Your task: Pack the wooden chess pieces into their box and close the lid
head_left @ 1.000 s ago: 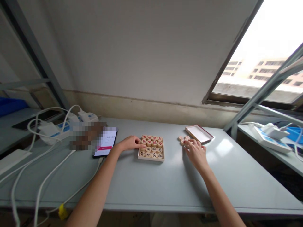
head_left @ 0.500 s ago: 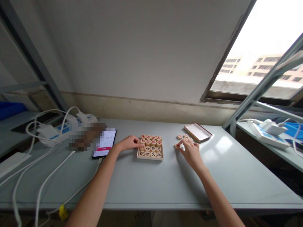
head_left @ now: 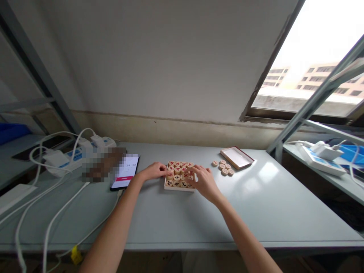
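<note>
A shallow open box (head_left: 179,189) on the desk holds rows of round wooden Chinese chess pieces (head_left: 177,177), with red characters at the back and black ones at the front. My left hand (head_left: 153,171) grips the box's left side, fingers curled, its thumb reaching over the edge pieces. Over the right part of the box, my right hand (head_left: 204,182) pinches a chess piece with thumb and fingers; the fingers mostly cover it and hide pieces beneath. Farther right, several loose chess pieces (head_left: 224,171) lie on the desk with red characters facing up.
Behind the loose pieces lies the box lid (head_left: 237,157), inside up. A lit phone (head_left: 125,172) with a cable lies left of my left hand. Power strips (head_left: 76,153) and white cables cover the desk's left side; another power strip (head_left: 324,161) is at far right.
My right hand has moved left from the loose pieces to above the box, carrying a chess piece. My left hand stays at the box's left side.
</note>
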Demonstrator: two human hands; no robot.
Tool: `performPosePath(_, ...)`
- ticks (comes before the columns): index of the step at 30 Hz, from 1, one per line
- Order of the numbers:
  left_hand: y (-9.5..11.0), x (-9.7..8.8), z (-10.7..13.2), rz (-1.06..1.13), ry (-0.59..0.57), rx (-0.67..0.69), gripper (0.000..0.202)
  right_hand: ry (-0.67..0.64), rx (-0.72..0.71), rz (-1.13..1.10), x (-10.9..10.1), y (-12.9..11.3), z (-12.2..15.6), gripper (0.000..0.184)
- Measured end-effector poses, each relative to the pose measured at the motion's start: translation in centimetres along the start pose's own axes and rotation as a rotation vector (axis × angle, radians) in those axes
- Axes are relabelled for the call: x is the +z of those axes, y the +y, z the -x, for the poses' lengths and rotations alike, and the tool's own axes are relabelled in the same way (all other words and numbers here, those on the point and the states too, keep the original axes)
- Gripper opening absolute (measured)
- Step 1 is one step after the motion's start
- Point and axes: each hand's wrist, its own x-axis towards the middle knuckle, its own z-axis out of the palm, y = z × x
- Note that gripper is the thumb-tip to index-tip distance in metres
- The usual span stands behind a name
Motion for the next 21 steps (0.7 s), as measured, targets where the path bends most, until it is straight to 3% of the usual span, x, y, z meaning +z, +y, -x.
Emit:
performPosePath(5,0.0,0.0,0.0,0.015,-0.013,0.014,0.045,-0.027,-0.034,0.062,1.2,-2.5,-0.8,0.017)
performPosePath(9,-0.2,0.0,0.0,0.003,-0.015,0.022,0.043,0.002,-0.039,0.049,0.8,-2.1,-0.6,0.015)
performPosePath(12,-0.2,0.0,0.0,-0.016,-0.010,0.013,0.042,0.074,0.042,0.101,-0.3,0.4,0.4,0.014)
performPosePath(16,-0.2,0.0,0.0,-0.011,-0.009,-0.001,0.042,0.235,0.286,0.341,-2.1,5.9,2.5,0.022)
performPosePath(18,-0.2,0.0,0.0,-0.006,-0.010,-0.002,0.042,0.233,0.380,0.430,-2.6,8.2,3.5,0.022)
performPosePath(21,-0.3,0.0,-0.1,-0.014,-0.006,0.001,0.043,0.191,0.400,0.450,-2.6,9.9,4.5,0.019)
